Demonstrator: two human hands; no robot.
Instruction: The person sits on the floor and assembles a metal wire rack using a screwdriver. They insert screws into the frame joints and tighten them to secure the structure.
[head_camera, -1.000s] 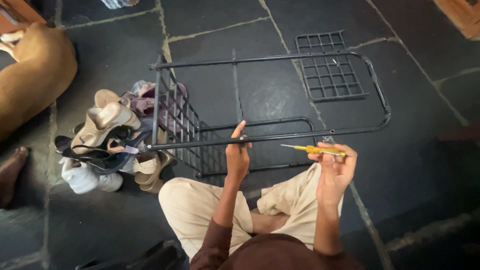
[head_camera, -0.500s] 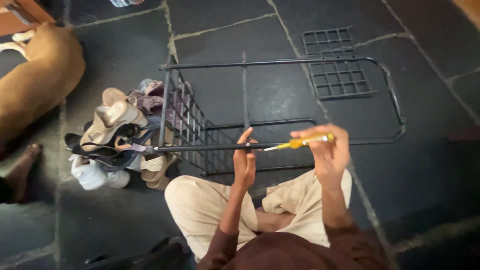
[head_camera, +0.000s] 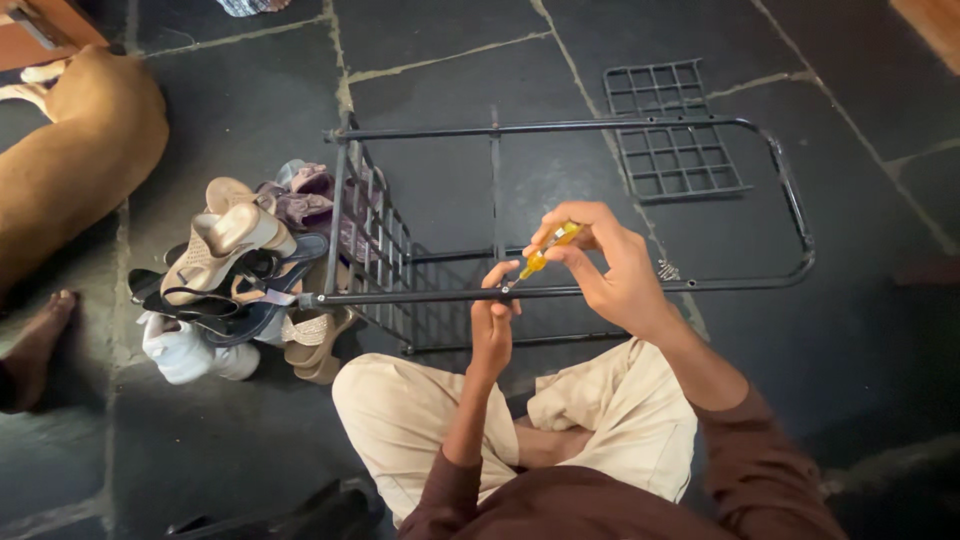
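So the person sits cross-legged on the dark stone floor with a black metal rack frame lying flat in front of them. The right hand has its fingers pinched closed around the yellow handle of a small screwdriver, and the tool slants down to the left, its tip meeting the frame's near bar right by the left hand. That left hand is curled around the same near bar, thumb and fingers wrapped on it, just below the screwdriver tip.

Compared to half a second ago, the screwdriver was lying almost level along the bar with the right hand further out to the right; now the hand has swung in over the frame and the tool is tipped steeply, point down at the bar. A full second ago it was held out low and away from the bar altogether. The left hand hasn't really budged from its spot on the bar.

A loose black wire grid panel lies flat on the floor beyond the frame's far bar. A pile of shoes and sandals sits against the frame's left end, a tan dog lies at the upper left, and a bare foot of somebody else pokes in at the left edge.
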